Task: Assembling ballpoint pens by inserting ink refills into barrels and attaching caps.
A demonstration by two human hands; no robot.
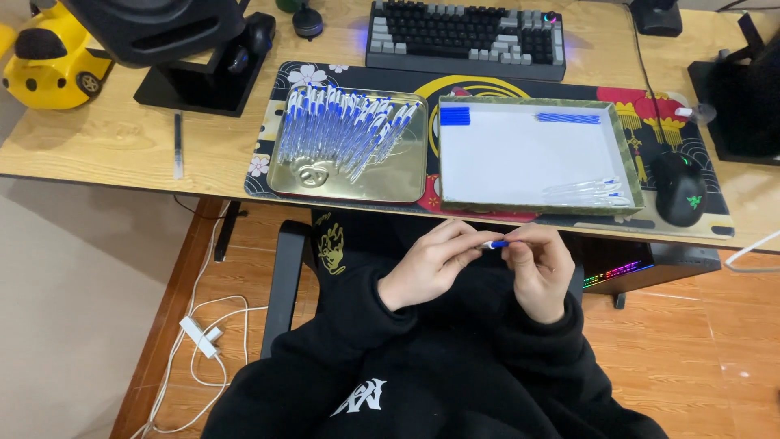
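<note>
Item: pen (495, 244), blue-tipped, pinched between my left hand (431, 264) and right hand (536, 268) over my lap, just below the desk's near edge. Judged light, stiff, slick plastic; best gripped at both ends with fingertips. Beyond: gold tray (406, 183) of pens at the mat's left; white box (520, 158), right, nearly bare.

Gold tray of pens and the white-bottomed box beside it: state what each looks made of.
Gold rectangular tray: seemingly metal, glossy; it reflects the blue-and-white pens piled in it. Shallow white-bottomed box: probably cardboard, matte, with patterned green covering on its thin walls.
</note>
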